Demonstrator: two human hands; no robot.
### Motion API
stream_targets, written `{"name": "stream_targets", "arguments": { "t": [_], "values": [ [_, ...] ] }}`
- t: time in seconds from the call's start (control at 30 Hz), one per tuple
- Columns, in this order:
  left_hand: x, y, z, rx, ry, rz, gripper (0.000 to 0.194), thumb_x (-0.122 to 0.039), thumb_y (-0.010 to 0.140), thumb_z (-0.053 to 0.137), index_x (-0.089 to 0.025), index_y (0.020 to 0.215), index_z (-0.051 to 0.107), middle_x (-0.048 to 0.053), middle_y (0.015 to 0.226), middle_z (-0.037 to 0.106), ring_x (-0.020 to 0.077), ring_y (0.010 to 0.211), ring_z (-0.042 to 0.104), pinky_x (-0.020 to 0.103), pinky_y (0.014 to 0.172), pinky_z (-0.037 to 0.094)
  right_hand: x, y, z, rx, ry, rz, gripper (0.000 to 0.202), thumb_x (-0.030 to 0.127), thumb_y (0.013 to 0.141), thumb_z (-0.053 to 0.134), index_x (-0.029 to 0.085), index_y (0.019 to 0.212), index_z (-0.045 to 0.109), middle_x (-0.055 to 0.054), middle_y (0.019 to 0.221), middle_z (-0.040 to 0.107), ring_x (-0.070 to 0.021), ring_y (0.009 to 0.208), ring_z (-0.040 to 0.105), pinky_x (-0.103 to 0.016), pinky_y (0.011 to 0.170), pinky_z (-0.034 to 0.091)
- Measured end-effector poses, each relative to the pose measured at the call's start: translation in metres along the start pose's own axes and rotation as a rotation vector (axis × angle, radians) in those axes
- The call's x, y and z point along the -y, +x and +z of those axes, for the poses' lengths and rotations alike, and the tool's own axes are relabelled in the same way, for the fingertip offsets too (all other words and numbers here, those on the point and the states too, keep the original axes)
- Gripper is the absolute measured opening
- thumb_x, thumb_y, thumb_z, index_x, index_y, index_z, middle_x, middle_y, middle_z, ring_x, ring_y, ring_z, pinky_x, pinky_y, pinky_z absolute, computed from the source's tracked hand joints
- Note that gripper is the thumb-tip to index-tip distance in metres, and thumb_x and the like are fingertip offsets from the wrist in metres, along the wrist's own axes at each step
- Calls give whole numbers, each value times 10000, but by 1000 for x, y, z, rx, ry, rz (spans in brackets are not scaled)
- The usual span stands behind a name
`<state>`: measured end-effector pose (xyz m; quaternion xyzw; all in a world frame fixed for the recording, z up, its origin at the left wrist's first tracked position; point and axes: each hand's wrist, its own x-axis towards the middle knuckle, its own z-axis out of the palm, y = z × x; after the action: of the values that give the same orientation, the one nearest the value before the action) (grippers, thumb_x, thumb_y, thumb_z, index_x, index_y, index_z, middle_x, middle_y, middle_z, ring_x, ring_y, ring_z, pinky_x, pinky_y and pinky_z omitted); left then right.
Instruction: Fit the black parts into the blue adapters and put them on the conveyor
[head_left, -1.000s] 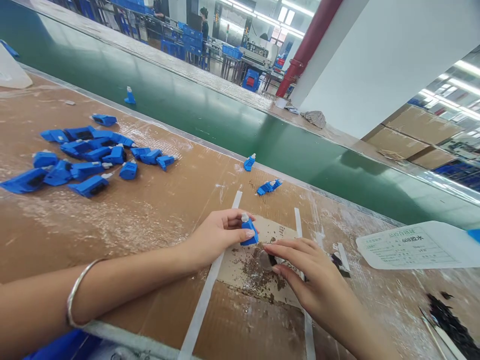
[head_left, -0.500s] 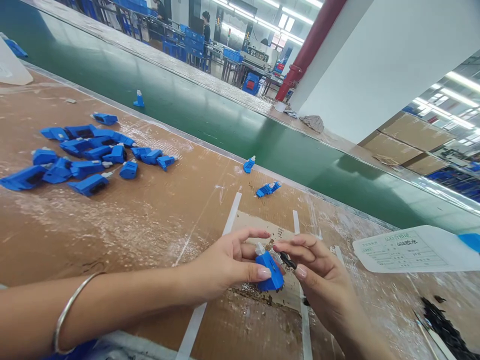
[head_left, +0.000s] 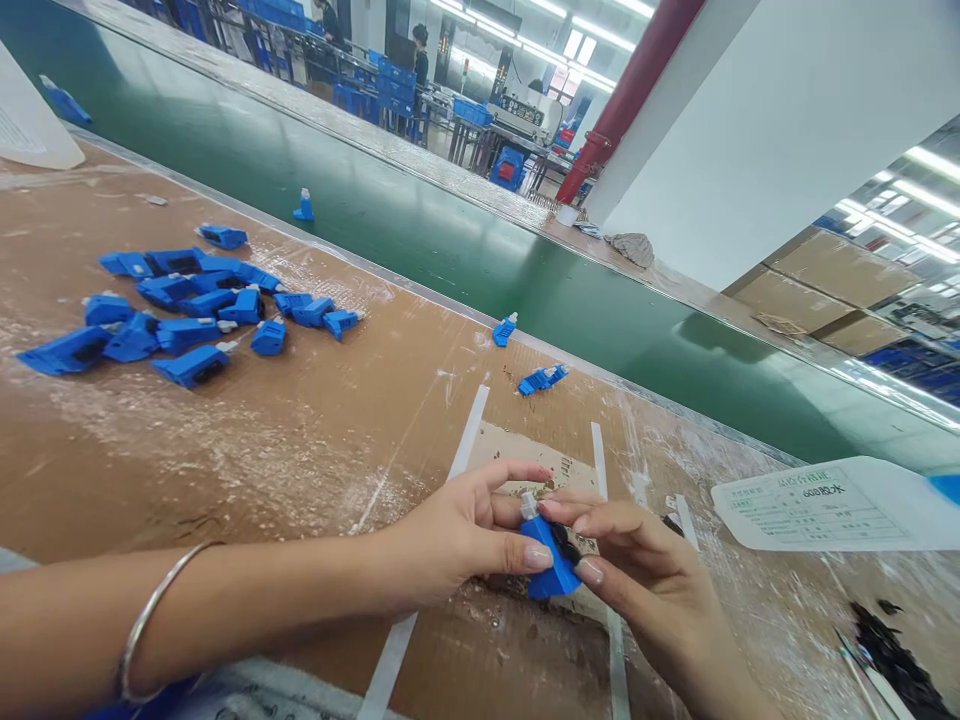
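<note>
My left hand (head_left: 491, 525) pinches a blue plastic part (head_left: 549, 580) with a whitish tip pointing up and away. A small black piece (head_left: 564, 543) lies against the right side of that part. The fingertips of my right hand (head_left: 637, 560) are closed on the black piece and touch the blue part too. Both hands are above a taped-down cardboard sheet (head_left: 517, 445) marked with dark specks. Fingers partly hide the black piece, so I cannot tell whether it sits inside the blue part.
Several similar blue parts (head_left: 187, 335) lie at left. Others rest near the green conveyor belt (head_left: 420, 240), and one stands on it (head_left: 303, 207). At right are a white bottle (head_left: 817, 505), a pile of black pieces (head_left: 892, 650) and thin sticks (head_left: 862, 670). Distant people stand beyond the belt.
My right hand has brought the black piece from beside the blue part to lie against its side. The blue part has shifted slightly lower and to the right in view.
</note>
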<state>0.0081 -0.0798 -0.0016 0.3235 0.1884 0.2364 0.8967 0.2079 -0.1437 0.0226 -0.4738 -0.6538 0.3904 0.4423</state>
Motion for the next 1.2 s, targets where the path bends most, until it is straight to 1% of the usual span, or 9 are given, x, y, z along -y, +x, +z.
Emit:
{"name": "stream_targets", "arguments": {
  "t": [0.13,0.3,0.57,0.63,0.7,0.83,0.93,1.1,1.2],
  "values": [
    [-2,-1,-1,-55,-7,-28,806,-321,596,956,-204,1288,557,39,939,737,122,753,671,249,733,488,4,-2,0,39,-341,-259,284,241,958,611,402,1180,686,0,1195,755,-240,1211,666,-484,986,587],
    [-9,-3,-4,-106,-65,-28,692,-302,544,980,-184,1133,636,38,910,750,130,756,696,248,749,516,1,-10,7,122,-714,-468,598,312,986,545,321,1548,339,-79,1430,600,-283,1376,516,-513,1087,495],
    [-23,5,-9,-36,219,6,568,-391,628,902,-181,1087,642,60,964,741,170,854,685,285,819,500,-5,-3,12,129,-775,-537,597,364,976,550,230,1528,365,-96,1494,544,-248,1470,399,-464,1139,437],
    [-33,9,-12,-46,501,50,426,-409,702,804,-190,1036,658,69,972,726,211,890,670,336,836,500,-8,1,-3,115,-786,-442,519,359,979,537,253,1478,445,-71,1464,582,-251,1464,410,-470,1121,458],
    [-48,11,-20,-210,987,181,247,-360,748,703,-200,934,677,84,916,704,267,900,644,422,872,486,-11,4,-29,26,-849,-210,413,355,982,501,264,1381,557,-68,1397,642,-249,1366,533,-458,1092,483],
    [-79,0,-47,-911,1930,375,87,-195,753,584,-166,782,661,180,828,643,442,990,601,648,960,386,-16,0,-93,-144,-1007,229,318,350,945,463,222,1104,707,-106,1079,769,-292,980,724,-463,845,572],
    [-94,-8,-56,-1224,2172,441,193,-175,825,508,-107,902,672,268,1064,617,521,1191,502,708,1059,277,-25,-4,-124,-97,-1052,422,206,285,862,544,214,892,735,-93,902,787,-295,815,738,-394,671,552],
    [-102,34,-41,-905,1980,418,311,-195,879,543,-91,1152,650,206,1276,605,398,1262,508,549,1107,360,-44,-5,-129,5,-1092,556,234,75,728,529,207,805,706,-59,863,779,-256,819,727,-319,664,502],
    [-109,88,-47,-887,1869,409,339,-222,916,566,-99,1229,610,180,1273,621,331,1240,546,472,1067,427,-49,-3,-125,20,-1122,553,225,76,732,505,199,796,682,-63,844,766,-259,802,715,-324,662,489]
  ]
}}
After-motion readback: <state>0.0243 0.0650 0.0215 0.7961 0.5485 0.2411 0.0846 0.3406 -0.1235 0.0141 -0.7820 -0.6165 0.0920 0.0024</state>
